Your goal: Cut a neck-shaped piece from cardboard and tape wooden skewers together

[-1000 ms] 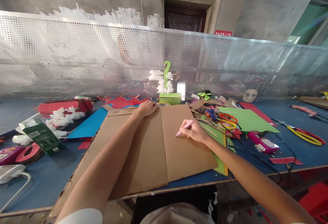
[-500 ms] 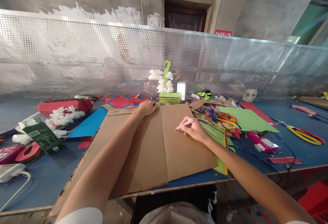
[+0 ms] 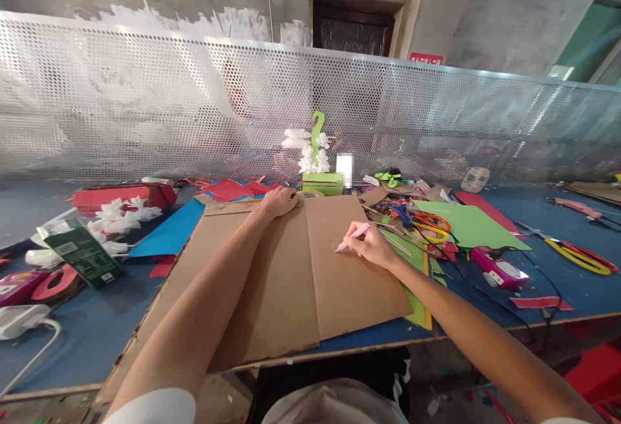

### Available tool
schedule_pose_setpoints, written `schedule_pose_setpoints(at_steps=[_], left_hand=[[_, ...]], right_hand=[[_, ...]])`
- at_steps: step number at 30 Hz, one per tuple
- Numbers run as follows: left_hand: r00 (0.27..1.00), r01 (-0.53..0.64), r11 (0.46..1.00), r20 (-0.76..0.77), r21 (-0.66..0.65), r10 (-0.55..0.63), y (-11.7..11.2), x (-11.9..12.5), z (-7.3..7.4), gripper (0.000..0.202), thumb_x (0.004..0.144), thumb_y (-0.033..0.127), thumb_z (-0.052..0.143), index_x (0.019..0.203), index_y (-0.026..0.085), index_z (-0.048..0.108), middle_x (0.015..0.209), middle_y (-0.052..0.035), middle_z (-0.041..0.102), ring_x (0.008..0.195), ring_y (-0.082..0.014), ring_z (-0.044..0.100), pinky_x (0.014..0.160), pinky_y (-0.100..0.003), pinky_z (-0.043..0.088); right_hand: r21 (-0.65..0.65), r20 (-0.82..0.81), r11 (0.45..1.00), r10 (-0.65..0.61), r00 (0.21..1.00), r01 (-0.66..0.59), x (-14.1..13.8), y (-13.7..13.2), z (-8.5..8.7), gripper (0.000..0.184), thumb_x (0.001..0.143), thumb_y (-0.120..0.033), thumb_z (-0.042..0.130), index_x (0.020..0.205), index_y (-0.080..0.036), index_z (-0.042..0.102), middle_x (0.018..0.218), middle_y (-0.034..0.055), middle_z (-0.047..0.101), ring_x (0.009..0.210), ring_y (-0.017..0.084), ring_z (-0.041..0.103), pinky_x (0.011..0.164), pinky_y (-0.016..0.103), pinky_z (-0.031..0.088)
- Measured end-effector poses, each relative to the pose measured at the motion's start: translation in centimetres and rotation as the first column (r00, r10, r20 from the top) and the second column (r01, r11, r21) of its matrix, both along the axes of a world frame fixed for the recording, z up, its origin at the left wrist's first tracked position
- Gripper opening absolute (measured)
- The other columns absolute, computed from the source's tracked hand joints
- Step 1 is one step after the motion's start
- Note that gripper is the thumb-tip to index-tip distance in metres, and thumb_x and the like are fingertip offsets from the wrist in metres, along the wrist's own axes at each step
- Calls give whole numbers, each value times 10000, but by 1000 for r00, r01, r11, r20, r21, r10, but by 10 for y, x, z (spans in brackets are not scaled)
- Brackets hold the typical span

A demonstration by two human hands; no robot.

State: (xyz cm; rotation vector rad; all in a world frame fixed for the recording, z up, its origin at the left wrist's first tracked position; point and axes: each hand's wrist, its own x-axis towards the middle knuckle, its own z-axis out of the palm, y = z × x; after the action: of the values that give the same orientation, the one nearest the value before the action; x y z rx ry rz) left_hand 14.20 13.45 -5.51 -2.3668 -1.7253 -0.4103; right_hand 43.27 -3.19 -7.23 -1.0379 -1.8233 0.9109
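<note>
A large brown cardboard sheet (image 3: 264,307) with a lengthwise crease lies flat before me. My left hand (image 3: 280,202) rests at its far edge, fingers bent over the edge and partly hidden. On the right panel, my right hand (image 3: 371,244) is closed around a pink pen (image 3: 356,236) in a writing grip. The pen slants, its tip at or just above the cardboard; I cannot tell if they touch. Faint marks may show near the tip. Beyond the sheet stands a green paper hook shape (image 3: 317,127) with white paper flowers (image 3: 306,164) on a green box (image 3: 323,182).
Scissors (image 3: 572,256), a magenta device (image 3: 499,268) with a cable, green paper (image 3: 463,223) and scraps lie right. Left are a dark green box (image 3: 82,252), blue paper (image 3: 167,230), a pink tape roll (image 3: 55,281) and a white plug (image 3: 22,322). A perforated metal screen (image 3: 194,107) closes off the back.
My right hand has shifted the pen tip slightly right and toward me, and the pen stands a little steeper. My left hand stays on the cardboard edge. The view tilts down slightly.
</note>
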Motion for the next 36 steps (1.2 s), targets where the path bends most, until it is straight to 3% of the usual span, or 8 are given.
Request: schedule_pose_setpoints(at_steps=[12, 17, 21, 27, 33, 36], left_hand=[[1000, 19, 1000, -2, -6, -19, 0, 0, 2, 447, 1014, 429, 351, 1008, 214, 743, 1099, -126, 775, 1054, -321, 725, 863, -384, 541], [1000, 1, 1000, -3, -9, -2, 0, 1, 2, 447, 1022, 428, 350, 1020, 215, 744, 1116, -120, 776, 1058, -308, 726, 868, -367, 538], [1000, 6, 1000, 3, -1, -6, -2, 2, 3, 452, 1023, 426, 345, 1020, 214, 744, 1122, -127, 776, 1064, -312, 727, 873, -374, 538], [1000, 18, 1000, 19, 8, -19, 0, 1, 0, 432, 1009, 416, 364, 989, 216, 746, 1105, -132, 776, 1057, -325, 726, 873, -391, 540], [1000, 14, 1000, 7, 13, -14, 1, 0, 0, 435, 1016, 430, 356, 991, 228, 741, 1112, -119, 778, 1062, -305, 729, 882, -375, 539], [1000, 11, 1000, 4, 7, -11, 0, 1, 1, 441, 1018, 438, 352, 1003, 230, 740, 1117, -117, 777, 1063, -305, 729, 882, -374, 542]], right_hand=[[63, 62, 997, 52, 997, -55, 0, -3, 4, 217, 838, -365, 695, 728, -186, 642, 614, 2, 625, 515, 110, 483, 481, 243, 328], [30, -56, 997, 71, 996, -69, -5, -1, 0, 266, 872, -440, 704, 824, -184, 649, 710, 13, 676, 551, 123, 578, 531, 246, 434], [49, 37, 996, 67, 997, -68, -18, -10, 4, 298, 938, -473, 658, 919, -178, 701, 770, 24, 716, 574, 133, 643, 555, 240, 474], [77, 152, 995, 44, 987, -56, -25, -20, 13, 254, 972, -405, 612, 989, -184, 736, 801, 22, 750, 558, 117, 632, 553, 223, 447], [54, 113, 984, 161, 980, -168, -20, -17, 7, 219, 934, -349, 631, 905, -166, 746, 827, 53, 774, 722, 165, 693, 630, 240, 465], [60, 101, 988, 135, 986, -142, -20, -16, 5, 235, 940, -370, 632, 935, -163, 744, 825, 45, 764, 685, 150, 671, 618, 240, 453]])
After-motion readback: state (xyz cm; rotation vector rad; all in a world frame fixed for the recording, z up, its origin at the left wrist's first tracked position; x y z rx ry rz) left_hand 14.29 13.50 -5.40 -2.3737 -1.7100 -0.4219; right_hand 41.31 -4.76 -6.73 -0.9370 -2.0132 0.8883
